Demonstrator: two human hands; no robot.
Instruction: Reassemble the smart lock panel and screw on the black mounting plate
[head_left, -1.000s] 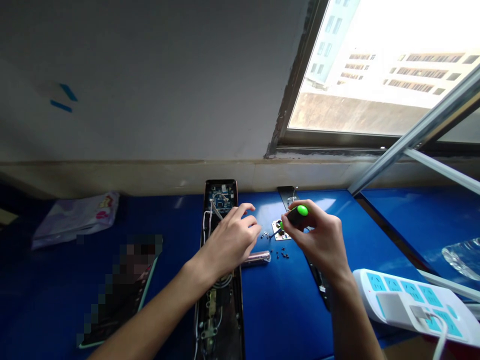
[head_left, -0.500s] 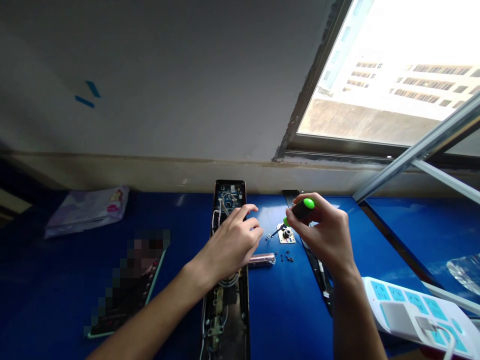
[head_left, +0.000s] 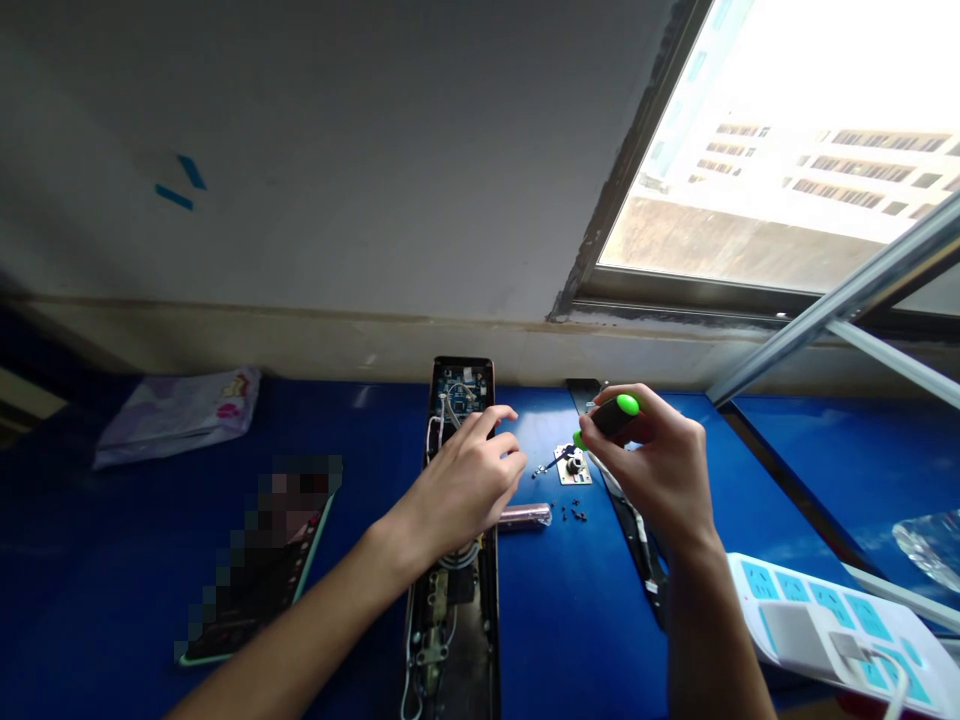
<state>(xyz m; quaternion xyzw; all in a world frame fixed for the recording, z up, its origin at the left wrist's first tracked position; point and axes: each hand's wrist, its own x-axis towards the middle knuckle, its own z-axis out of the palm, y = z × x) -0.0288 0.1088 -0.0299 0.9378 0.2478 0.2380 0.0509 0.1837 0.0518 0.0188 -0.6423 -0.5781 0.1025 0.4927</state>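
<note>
My right hand point(head_left: 651, 450) grips a screwdriver point(head_left: 611, 415) with a black and green handle. Its shaft slants down to the left, the tip close to a few small screws point(head_left: 538, 472) on the blue table. Just behind the shaft lies a small square circuit board point(head_left: 574, 465) with a round part on it. My left hand point(head_left: 480, 470) rests over a long, narrow open device housing point(head_left: 461, 590), fingers apart and bent, nothing seen in them. Inside the housing's far end is a blue circuit board point(head_left: 457, 393) with wires.
A pinkish cylinder point(head_left: 523, 517) and several dark screws point(head_left: 577, 513) lie right of the housing. Past them runs a long black strip point(head_left: 637, 545) with a cable. A white power strip point(head_left: 832, 620) stands at right, a tablet-like screen point(head_left: 262, 580) and plastic packet point(head_left: 180, 415) at left.
My right hand and the screwdriver have shifted slightly right, the shaft now lying a little flatter. My left hand stays almost where it was.
</note>
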